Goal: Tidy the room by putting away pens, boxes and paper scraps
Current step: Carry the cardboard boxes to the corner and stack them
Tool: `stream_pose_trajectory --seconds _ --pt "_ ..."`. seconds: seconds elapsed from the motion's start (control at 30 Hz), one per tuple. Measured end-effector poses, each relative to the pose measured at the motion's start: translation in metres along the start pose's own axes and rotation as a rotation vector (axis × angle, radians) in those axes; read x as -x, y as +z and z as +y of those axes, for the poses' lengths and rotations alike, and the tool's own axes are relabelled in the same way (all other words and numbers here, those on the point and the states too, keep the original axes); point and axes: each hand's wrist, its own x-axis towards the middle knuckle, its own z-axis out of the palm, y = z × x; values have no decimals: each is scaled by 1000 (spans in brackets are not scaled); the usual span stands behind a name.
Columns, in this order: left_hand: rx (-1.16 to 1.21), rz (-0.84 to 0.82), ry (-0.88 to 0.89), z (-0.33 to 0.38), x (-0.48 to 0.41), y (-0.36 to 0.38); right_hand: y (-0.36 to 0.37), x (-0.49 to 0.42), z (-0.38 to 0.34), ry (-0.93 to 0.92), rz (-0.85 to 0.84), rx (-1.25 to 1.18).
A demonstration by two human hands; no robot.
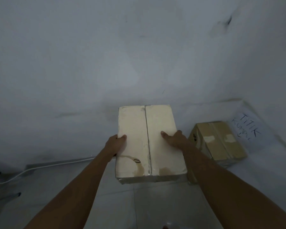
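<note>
Cream cardboard box (162, 151) is being held in front of a white wall (139, 55), just left of a taped brown cardboard box (221, 142) that is sitting by a handwritten sign (248, 128). Left hand (117, 143) is gripping its left edge and right hand (175, 139) its right edge, thumbs pressing on top.
</note>
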Motion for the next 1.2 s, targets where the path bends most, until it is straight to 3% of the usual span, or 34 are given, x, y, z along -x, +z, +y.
stream_pose_trajectory --seconds 0.23,0.5,1.2 --pt "106 14 14 -7 6 -3 2 9 -9 -38 59 9" --pt "58 -38 -9 4 7 14 -15 3 10 -40 42 30" --pt "-9 -60 -62 65 5 170 -129 -64 107 17 82 2"
